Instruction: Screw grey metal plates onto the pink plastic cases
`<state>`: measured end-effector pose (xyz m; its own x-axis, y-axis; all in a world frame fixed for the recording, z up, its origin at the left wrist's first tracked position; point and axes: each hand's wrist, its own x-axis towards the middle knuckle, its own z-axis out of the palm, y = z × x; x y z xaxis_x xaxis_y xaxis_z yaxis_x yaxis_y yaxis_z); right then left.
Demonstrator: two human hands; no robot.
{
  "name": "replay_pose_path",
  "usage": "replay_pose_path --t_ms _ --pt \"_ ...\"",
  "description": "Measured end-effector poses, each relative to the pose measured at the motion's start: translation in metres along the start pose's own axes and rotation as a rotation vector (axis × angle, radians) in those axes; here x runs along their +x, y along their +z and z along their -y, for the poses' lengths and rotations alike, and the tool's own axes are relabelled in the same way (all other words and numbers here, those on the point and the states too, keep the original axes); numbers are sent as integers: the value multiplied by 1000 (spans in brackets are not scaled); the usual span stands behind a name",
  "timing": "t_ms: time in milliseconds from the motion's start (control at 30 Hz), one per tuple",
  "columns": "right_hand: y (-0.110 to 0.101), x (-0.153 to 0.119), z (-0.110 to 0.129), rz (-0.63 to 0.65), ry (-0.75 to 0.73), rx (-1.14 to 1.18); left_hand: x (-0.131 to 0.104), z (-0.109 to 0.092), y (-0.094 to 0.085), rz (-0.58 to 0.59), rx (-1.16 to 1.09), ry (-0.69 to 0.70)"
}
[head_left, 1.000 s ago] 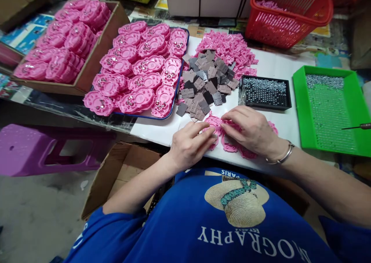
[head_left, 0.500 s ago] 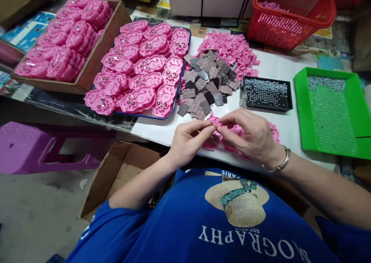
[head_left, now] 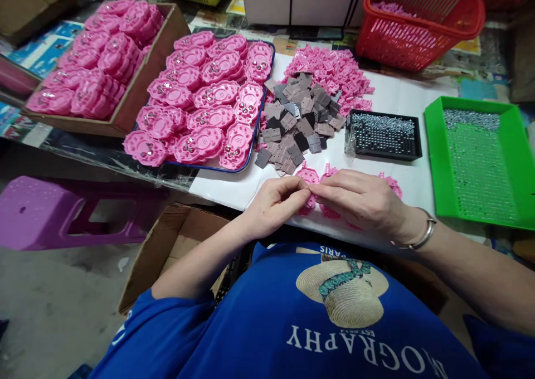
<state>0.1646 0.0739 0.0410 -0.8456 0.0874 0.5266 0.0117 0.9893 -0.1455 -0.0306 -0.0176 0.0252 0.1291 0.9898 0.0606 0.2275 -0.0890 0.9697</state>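
Both hands meet over a scalloped pink plastic piece (head_left: 308,175) near the table's front edge. My left hand (head_left: 273,203) is closed, thumb and forefinger pinching at that piece's left side. From the right, my right hand (head_left: 365,203) presses its fingertips together against the same piece; whatever sits between them is hidden. Under the right hand another pink plastic piece (head_left: 329,210) partly shows, and one more pink piece (head_left: 393,186) peeks out beyond the knuckles. Just behind the hands lies a heap of small grey plates (head_left: 292,125).
Stacked pink pieces fill a blue-rimmed tray (head_left: 254,145) and a cardboard box (head_left: 146,75) at left. Small pink parts (head_left: 330,72) are heaped behind the grey plates. Metal pins lie in a black tray (head_left: 384,155) and a green tray (head_left: 434,167). A red basket (head_left: 401,44) stands behind.
Both hands have dropped slightly toward me, baring more of the pink piece's upper part. My right hand has flattened, its fingers now drawn closer together.
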Motion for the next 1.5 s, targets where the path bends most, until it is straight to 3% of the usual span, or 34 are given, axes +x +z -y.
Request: replay_pose_path --t_ms 167,267,400,500,833,1200,1500 --pt "1 0 -4 37 237 -74 -5 22 1 -257 631 447" --pt "4 1 -10 30 394 -70 -9 32 0 -166 861 601" --pt "11 4 -12 76 413 -22 -16 35 6 -85 905 582" --pt "17 5 -10 96 382 0 -19 34 14 -116 899 573" --pt "28 5 -5 136 315 -281 -23 36 23 -183 873 575" --pt "30 10 -7 226 356 -225 -22 37 22 -194 869 582" --pt "23 30 -12 419 415 -94 -20 38 20 -169 838 591"
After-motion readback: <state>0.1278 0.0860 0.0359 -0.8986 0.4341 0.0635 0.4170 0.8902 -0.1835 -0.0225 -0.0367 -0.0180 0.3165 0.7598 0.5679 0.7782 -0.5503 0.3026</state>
